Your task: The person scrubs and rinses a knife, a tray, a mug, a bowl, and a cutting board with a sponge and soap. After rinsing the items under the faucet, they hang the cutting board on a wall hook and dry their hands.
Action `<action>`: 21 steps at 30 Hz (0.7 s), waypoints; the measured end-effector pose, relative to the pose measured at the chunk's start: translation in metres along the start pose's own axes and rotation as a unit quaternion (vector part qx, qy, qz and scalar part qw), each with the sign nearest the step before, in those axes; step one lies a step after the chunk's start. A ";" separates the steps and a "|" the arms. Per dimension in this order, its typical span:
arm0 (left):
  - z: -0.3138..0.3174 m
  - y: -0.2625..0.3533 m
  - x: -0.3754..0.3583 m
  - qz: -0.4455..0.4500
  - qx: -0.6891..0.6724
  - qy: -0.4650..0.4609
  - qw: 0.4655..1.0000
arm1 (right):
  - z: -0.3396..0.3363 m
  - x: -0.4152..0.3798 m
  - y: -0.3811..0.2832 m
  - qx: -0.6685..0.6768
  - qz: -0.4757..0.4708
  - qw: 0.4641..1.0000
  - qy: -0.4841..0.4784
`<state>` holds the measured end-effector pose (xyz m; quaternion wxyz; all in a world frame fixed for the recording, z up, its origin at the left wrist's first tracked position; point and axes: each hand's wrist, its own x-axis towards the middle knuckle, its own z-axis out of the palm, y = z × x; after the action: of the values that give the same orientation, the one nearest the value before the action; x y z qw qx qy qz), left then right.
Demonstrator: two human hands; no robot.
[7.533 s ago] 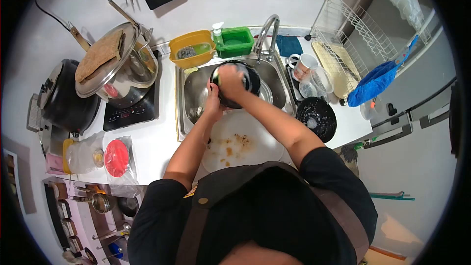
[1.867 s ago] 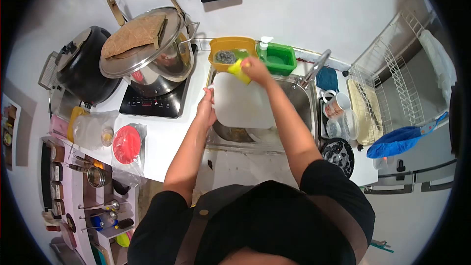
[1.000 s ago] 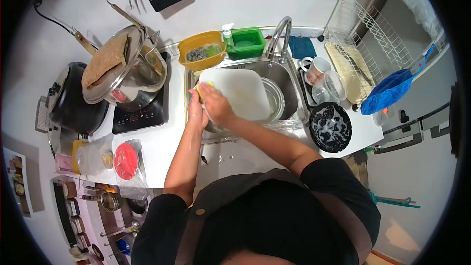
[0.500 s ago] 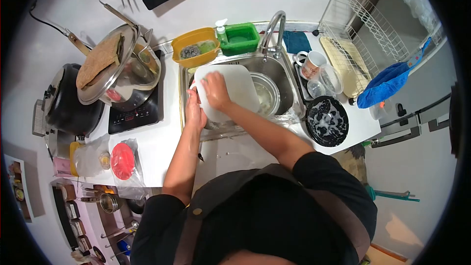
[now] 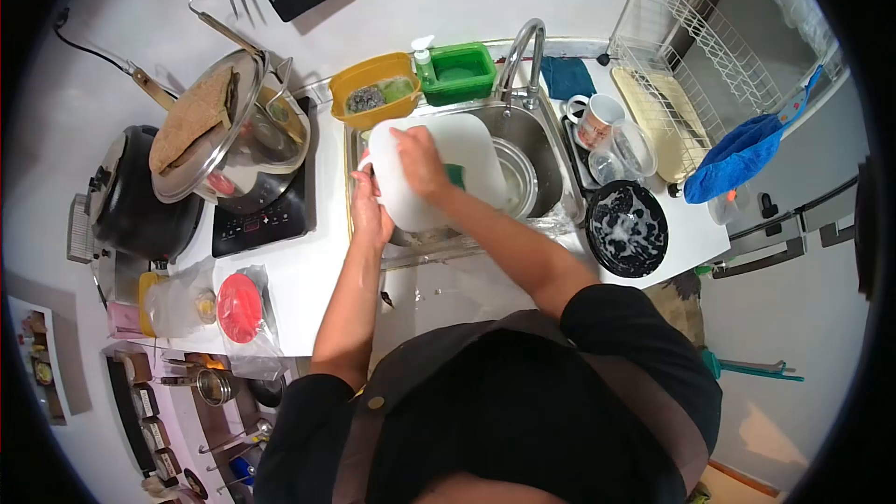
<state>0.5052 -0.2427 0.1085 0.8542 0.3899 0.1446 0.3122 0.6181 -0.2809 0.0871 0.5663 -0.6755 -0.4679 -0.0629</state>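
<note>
A white cutting board (image 5: 471,145) with rounded corners is held tilted over the sink (image 5: 560,189). My left hand (image 5: 371,210) is closed around its left edge, near what looks like a handle. My right hand (image 5: 420,163) presses on the board's upper face, fingers curled. A green scouring pad (image 5: 455,175) shows from under that hand; most of it is hidden. Behind the board, a round metal pot (image 5: 525,189) sits in the sink with cloudy water in it, partly covered by the board.
The faucet (image 5: 534,37) rises behind the sink. A yellow basin (image 5: 350,82) and a green tub (image 5: 471,70) stand at the back. To the right are mugs (image 5: 597,119), a soapy black pan (image 5: 627,231) and a wire rack (image 5: 672,103). A pot on the induction cooktop (image 5: 257,222) stands left.
My right hand has shifted slightly right and down across the board, and the green pad now shows beside it. My left hand keeps its grip. The view has moved slightly.
</note>
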 end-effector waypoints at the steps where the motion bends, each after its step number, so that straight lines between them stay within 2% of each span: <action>1: -0.002 -0.001 -0.002 -0.005 0.005 0.011 1.000 | -0.014 0.008 0.008 -0.014 0.030 0.999 -0.026; 3: -0.012 -0.004 -0.001 -0.008 -0.001 -0.002 1.000 | -0.034 0.004 0.034 0.209 0.120 0.965 -0.104; 7: -0.023 -0.008 -0.003 0.000 -0.036 0.011 0.999 | -0.086 -0.008 0.074 0.095 0.155 0.983 0.010; 8: -0.026 -0.009 -0.002 0.005 -0.040 0.022 0.999 | -0.093 -0.017 0.081 0.093 0.158 0.983 0.007; 10: -0.025 -0.011 -0.004 0.007 -0.051 0.053 0.997 | -0.102 -0.036 0.091 -0.098 0.091 0.991 0.012; 11: -0.027 -0.014 -0.003 0.006 -0.053 0.052 0.997 | -0.104 -0.046 0.093 -0.101 0.092 0.991 0.011; 13: -0.034 -0.018 -0.004 -0.005 -0.088 0.070 0.994 | -0.103 -0.068 0.099 -0.214 0.221 0.951 -0.021; 14: -0.035 -0.016 -0.005 -0.006 -0.089 0.072 0.993 | -0.104 -0.077 0.114 -0.214 0.221 0.951 -0.024; 16: -0.037 -0.012 -0.007 0.008 -0.087 0.050 0.995 | -0.106 -0.098 0.145 -0.160 0.381 0.908 -0.072; 17: -0.039 -0.010 -0.008 0.004 -0.087 0.053 0.995 | -0.111 -0.095 0.131 -0.160 0.385 0.906 -0.074; 18: -0.039 -0.009 -0.007 0.024 -0.069 0.043 0.996 | -0.121 -0.081 0.103 -0.087 0.492 0.845 -0.191; 19: -0.037 -0.008 -0.006 0.046 -0.052 0.032 0.997 | -0.127 -0.069 0.087 -0.012 0.580 0.757 -0.301; 20: -0.034 -0.006 -0.007 0.046 -0.053 0.031 0.997 | -0.117 -0.069 0.110 -0.064 0.556 0.728 -0.396; 21: -0.031 -0.003 -0.008 0.043 -0.054 0.035 0.997 | -0.113 -0.073 0.131 -0.064 0.556 0.728 -0.396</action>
<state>0.4851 -0.2315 0.0860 0.8544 0.3379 0.1400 0.3691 0.7207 -0.4043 -0.0107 0.2187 -0.8133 -0.1852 0.5064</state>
